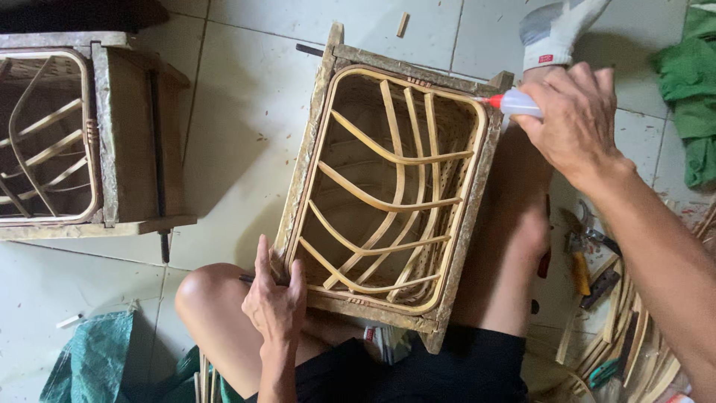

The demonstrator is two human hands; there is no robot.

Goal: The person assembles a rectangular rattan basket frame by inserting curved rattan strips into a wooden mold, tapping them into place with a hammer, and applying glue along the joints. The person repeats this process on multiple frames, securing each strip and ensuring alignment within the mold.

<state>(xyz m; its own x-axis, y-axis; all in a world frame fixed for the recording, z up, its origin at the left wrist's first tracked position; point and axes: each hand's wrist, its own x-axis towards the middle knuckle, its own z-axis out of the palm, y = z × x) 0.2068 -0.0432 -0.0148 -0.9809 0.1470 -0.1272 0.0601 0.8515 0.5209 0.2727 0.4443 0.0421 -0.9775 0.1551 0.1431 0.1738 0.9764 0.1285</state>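
A wooden box frame [313, 134] with curved bamboo strips [388, 201] woven across its opening rests between my legs on the tiled floor. My left hand [274, 298] grips the near left corner of the frame, fingers hooked over the rim. My right hand [574, 119] holds a small white glue bottle [514, 104] with a red nozzle. The nozzle tip touches the far right corner of the bamboo rim.
A second similar wooden frame [123, 142] with bamboo strips stands at the left. Pliers and hand tools [585, 261] and loose bamboo strips [634, 343] lie at the right. Green cloth [690, 82] is at the far right; a teal sack [93, 358] lies at the lower left.
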